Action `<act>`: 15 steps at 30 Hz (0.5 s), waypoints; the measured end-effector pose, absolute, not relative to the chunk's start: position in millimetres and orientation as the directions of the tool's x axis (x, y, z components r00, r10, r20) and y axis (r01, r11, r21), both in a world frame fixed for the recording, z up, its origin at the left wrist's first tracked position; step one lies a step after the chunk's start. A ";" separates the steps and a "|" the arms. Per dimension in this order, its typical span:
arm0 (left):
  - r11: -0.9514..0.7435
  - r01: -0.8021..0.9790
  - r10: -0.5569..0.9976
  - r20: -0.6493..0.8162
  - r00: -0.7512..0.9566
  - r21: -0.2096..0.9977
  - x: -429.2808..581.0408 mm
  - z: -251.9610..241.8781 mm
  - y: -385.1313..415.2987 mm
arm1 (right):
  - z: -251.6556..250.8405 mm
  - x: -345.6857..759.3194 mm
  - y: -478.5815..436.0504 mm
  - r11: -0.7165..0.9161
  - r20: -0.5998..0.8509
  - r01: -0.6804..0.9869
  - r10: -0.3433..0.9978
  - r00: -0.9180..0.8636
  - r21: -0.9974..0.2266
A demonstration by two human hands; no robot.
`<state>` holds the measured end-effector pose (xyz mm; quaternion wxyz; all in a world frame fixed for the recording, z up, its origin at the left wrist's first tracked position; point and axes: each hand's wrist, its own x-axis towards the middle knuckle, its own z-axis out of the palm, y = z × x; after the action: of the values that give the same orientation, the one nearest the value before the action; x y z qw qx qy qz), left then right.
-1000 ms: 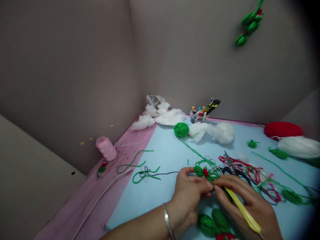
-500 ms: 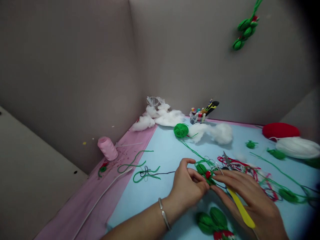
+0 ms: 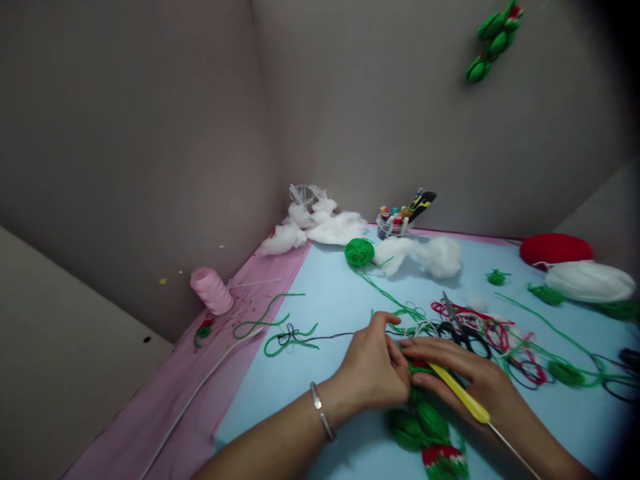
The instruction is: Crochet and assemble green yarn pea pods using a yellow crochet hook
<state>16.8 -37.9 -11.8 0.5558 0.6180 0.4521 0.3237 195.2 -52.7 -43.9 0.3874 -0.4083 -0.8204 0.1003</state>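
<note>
Between my two hands is a small green and red yarn piece (image 3: 419,366), mostly covered by fingers. My left hand (image 3: 375,363), with a silver bracelet at the wrist, pinches its left side. On its right side, the fingers of my right hand (image 3: 460,373) press it and also hold a yellow-handled hook (image 3: 463,395), whose tip is hidden. Just below the hands lie green knitted pieces (image 3: 433,423) with a red and white band. Green yarn runs from the hands up to a green yarn ball (image 3: 359,253).
Black-handled scissors (image 3: 467,337) lie among red, green and black yarn strands on the right. White stuffing (image 3: 440,257) and a cup of thread spools (image 3: 393,225) stand behind. At the left is a pink thread cone (image 3: 212,291); at the right, red yarn (image 3: 556,250) and white yarn (image 3: 590,281).
My right hand has closed in over the small yarn piece, hiding more of it, and the yellow hook has tilted and shifted left. The scissors' handles are now uncovered.
</note>
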 end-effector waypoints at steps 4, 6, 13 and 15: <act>0.081 0.111 0.916 -0.118 0.383 0.991 15.6 -10.9 -38.3 | -38.7 192.4 -57.6 0.564 0.474 0.563 0.822 -0.316 -0.604; 0.136 0.084 0.903 -0.158 0.399 0.987 15.1 -9.7 -37.8 | -35.3 191.7 -59.6 0.507 0.419 0.571 0.860 -0.291 -0.646; 0.306 -0.104 0.862 -0.229 0.452 0.946 18.2 -10.0 -33.9 | -21.8 187.5 -63.3 0.415 0.351 0.522 0.910 -0.221 -0.746; 0.361 -0.187 0.852 -0.242 0.464 0.914 19.3 -12.2 -32.5 | -23.2 189.0 -63.5 0.410 0.371 0.534 0.910 -0.186 -0.739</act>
<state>19.3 -32.5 -12.2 0.7334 0.4403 0.3777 0.3544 189.0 -63.5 -23.2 0.4066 -0.4915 -0.7347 0.2309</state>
